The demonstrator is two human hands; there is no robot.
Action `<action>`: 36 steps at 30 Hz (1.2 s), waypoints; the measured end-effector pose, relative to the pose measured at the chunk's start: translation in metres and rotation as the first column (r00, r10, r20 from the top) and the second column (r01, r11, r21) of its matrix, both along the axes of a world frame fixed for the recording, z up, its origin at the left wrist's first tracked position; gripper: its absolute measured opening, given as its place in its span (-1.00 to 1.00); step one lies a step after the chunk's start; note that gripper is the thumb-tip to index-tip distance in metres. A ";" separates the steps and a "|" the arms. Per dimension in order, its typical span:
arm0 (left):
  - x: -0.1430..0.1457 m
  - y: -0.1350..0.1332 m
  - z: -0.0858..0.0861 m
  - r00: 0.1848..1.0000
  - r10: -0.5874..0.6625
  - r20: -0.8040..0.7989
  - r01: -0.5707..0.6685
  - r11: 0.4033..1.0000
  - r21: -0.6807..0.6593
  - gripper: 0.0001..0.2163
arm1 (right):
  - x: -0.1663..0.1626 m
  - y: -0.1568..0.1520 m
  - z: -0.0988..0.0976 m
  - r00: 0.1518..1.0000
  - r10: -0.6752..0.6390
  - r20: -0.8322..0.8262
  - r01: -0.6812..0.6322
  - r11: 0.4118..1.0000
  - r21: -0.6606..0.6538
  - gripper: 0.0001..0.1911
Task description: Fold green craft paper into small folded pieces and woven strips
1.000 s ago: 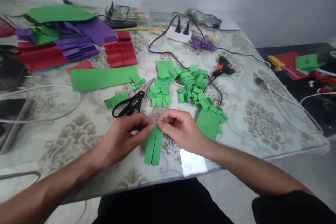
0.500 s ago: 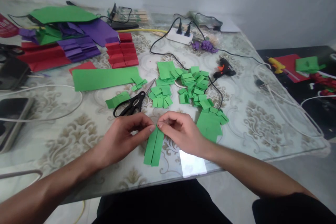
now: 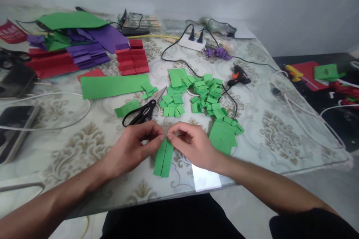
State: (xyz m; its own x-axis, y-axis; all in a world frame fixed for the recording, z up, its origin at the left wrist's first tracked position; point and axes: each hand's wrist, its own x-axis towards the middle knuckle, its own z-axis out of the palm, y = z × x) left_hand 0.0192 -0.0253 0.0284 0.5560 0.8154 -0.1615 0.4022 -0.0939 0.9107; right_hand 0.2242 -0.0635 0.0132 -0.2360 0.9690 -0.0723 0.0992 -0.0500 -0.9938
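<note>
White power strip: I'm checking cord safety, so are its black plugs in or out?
In: two black plugs stand on the white power strip, no prongs showing. Whether power is on, I cannot tell.

more of the red lettered item (image 3: 12,32) in view at far left than before

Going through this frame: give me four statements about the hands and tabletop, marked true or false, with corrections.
1. The left hand and right hand pinch the far end of a green paper strip. True.
2. The right hand holds scissors. False: the scissors lie on the table.
3. A glue gun lies right of the small green pieces. True.
4. The power strip has nothing plugged in. False: two black plugs stand in the power strip.
</note>
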 end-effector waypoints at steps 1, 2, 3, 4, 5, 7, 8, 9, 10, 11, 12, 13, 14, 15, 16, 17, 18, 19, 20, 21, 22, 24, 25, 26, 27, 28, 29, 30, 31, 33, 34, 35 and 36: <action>0.000 0.000 0.000 1.000 -0.002 -0.012 0.003 1.000 0.004 -0.77 | 0.000 0.000 0.000 1.000 0.000 0.006 0.000 1.000 -0.002 -0.85; -0.001 0.000 0.001 1.000 -0.005 -0.024 0.005 1.000 0.011 -0.78 | 0.000 0.000 -0.001 1.000 -0.006 0.007 0.006 1.000 0.000 -0.85; -0.001 0.000 0.001 0.999 -0.006 -0.035 0.006 1.000 0.018 -0.78 | 0.001 0.001 -0.001 1.000 -0.015 0.005 0.015 1.000 0.004 -0.85; -0.002 0.000 0.002 0.999 -0.004 -0.044 0.005 1.000 0.024 -0.78 | 0.002 0.002 -0.001 1.000 -0.030 0.000 0.030 1.000 0.009 -0.86; -0.002 0.001 0.003 0.999 0.001 -0.050 0.001 1.000 0.029 -0.78 | 0.004 0.003 -0.001 0.999 -0.049 -0.009 0.049 0.999 0.014 -0.87; -0.003 0.003 0.003 0.999 0.009 -0.047 -0.008 0.999 0.032 -0.76 | 0.006 0.006 -0.001 0.995 -0.093 -0.027 0.093 0.996 0.015 -0.88; -0.004 0.004 0.003 0.999 0.014 -0.036 -0.013 0.999 0.030 -0.76 | 0.007 0.007 -0.001 0.993 -0.112 -0.032 0.112 0.993 0.019 -0.88; -0.004 0.004 0.003 1.000 0.018 -0.022 -0.017 0.999 0.027 -0.76 | 0.007 0.008 -0.001 0.991 -0.127 -0.039 0.127 0.992 0.021 -0.88; -0.004 0.005 0.003 1.000 0.022 -0.006 -0.022 0.999 0.025 -0.76 | 0.007 0.008 -0.001 0.990 -0.132 -0.042 0.133 0.991 0.021 -0.88; -0.005 0.005 0.002 1.000 0.025 0.009 -0.026 0.999 0.024 -0.76 | 0.007 0.008 -0.001 0.991 -0.124 -0.042 0.125 0.992 0.019 -0.87; -0.005 0.005 0.002 0.999 0.027 0.022 -0.027 0.999 0.025 -0.76 | 0.006 0.007 -0.001 0.993 -0.110 -0.042 0.111 0.994 0.014 -0.87; -0.005 0.004 0.002 0.999 0.025 0.031 -0.026 0.999 0.025 -0.77 | 0.005 0.006 -0.002 0.995 -0.094 -0.043 0.095 0.995 0.008 -0.87; -0.004 0.003 0.001 0.999 0.020 0.036 -0.021 0.999 0.025 -0.77 | 0.003 0.005 -0.002 0.996 -0.079 -0.044 0.080 0.997 0.005 -0.86; -0.004 0.002 0.001 0.999 0.014 0.039 -0.015 1.000 0.027 -0.78 | 0.002 0.004 -0.002 0.997 -0.067 -0.042 0.067 0.998 0.003 -0.86; -0.003 0.001 0.001 0.999 0.009 0.039 -0.010 1.000 0.030 -0.78 | 0.001 0.003 -0.002 0.997 -0.061 -0.037 0.061 0.998 0.003 -0.85; -0.002 0.000 0.001 0.999 0.003 0.034 -0.004 0.999 0.034 -0.78 | 0.000 0.002 -0.002 0.998 -0.057 -0.029 0.057 0.998 0.004 -0.85; -0.002 0.000 0.001 1.000 -0.001 0.027 0.000 0.999 0.043 -0.78 | -0.001 0.002 -0.001 0.998 -0.052 -0.019 0.052 0.999 0.005 -0.85; -0.001 -0.001 0.002 1.000 -0.005 0.017 0.004 0.999 0.054 -0.78 | -0.001 0.001 -0.001 0.999 -0.048 -0.011 0.048 0.999 0.006 -0.86; -0.001 -0.001 0.002 1.000 -0.012 0.007 0.011 0.998 0.066 -0.79 | -0.001 0.001 -0.001 0.999 -0.043 -0.007 0.043 0.999 0.006 -0.86; -0.001 -0.001 0.003 1.000 -0.019 0.000 0.019 0.997 0.077 -0.80 | -0.001 0.001 -0.001 0.999 -0.040 -0.007 0.040 0.999 0.004 -0.86; -0.001 0.000 0.003 1.000 -0.024 -0.005 0.025 0.996 0.087 -0.81 | -0.001 0.001 -0.001 0.999 -0.041 -0.009 0.041 0.999 0.002 -0.86; -0.001 0.001 0.004 1.000 -0.028 -0.013 0.029 0.994 0.104 -0.82 | 0.000 0.002 -0.002 0.998 -0.055 -0.014 0.055 0.998 -0.007 -0.85; -0.002 0.002 0.004 0.999 -0.027 -0.018 0.029 0.994 0.107 -0.82 | 0.000 0.003 -0.002 0.998 -0.064 -0.015 0.063 0.998 -0.010 -0.84; -0.002 0.002 0.004 0.999 -0.026 -0.023 0.029 0.994 0.107 -0.82 | 0.000 0.003 -0.003 0.997 -0.071 -0.017 0.071 0.997 -0.012 -0.84; -0.002 0.002 0.004 0.999 -0.025 -0.027 0.027 0.994 0.106 -0.82 | 0.000 0.004 -0.003 0.997 -0.075 -0.022 0.075 0.997 -0.015 -0.84; -0.002 0.003 0.003 0.999 -0.027 -0.027 0.030 0.994 0.103 -0.82 | 0.000 0.004 -0.003 0.997 -0.075 -0.028 0.075 0.997 -0.022 -0.84; -0.002 0.003 0.003 0.999 -0.030 -0.025 0.032 0.994 0.102 -0.82 | 0.000 0.004 -0.003 0.997 -0.071 -0.032 0.070 0.997 -0.033 -0.85; -0.002 0.002 0.003 0.999 -0.036 -0.020 0.038 0.994 0.102 -0.82 | 0.000 0.004 -0.002 0.997 -0.063 -0.033 0.061 0.997 -0.048 -0.86; -0.002 0.002 0.002 0.999 -0.047 -0.015 0.048 0.994 0.102 -0.83 | 0.000 0.005 -0.001 0.998 -0.052 -0.030 0.050 0.997 -0.063 -0.87; -0.001 0.002 0.002 0.997 -0.076 -0.004 0.076 0.991 0.107 -0.84 | 0.000 0.005 0.000 1.000 -0.021 -0.012 0.020 0.996 -0.084 -0.89; -0.001 0.002 0.003 0.995 -0.095 -0.004 0.095 0.990 0.103 -0.85 | 0.001 0.005 0.001 1.000 -0.006 -0.001 0.006 0.996 -0.089 -0.90; -0.001 0.002 0.003 0.993 -0.114 -0.007 0.114 0.988 0.103 -0.85 | 0.001 0.005 0.002 1.000 0.005 0.005 -0.004 0.996 -0.092 -0.91; -0.001 0.002 0.003 0.993 -0.119 -0.012 0.119 0.987 0.105 -0.85 | 0.001 0.006 0.002 1.000 0.011 0.001 -0.010 0.995 -0.096 -0.90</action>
State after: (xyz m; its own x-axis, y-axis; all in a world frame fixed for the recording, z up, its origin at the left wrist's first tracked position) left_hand 0.0179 -0.0238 0.0318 0.6495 0.7560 -0.0812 0.3875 -0.2372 0.8908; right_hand 0.2257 -0.0575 0.0152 -0.2460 0.9550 -0.1655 0.1013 -0.1444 -0.9843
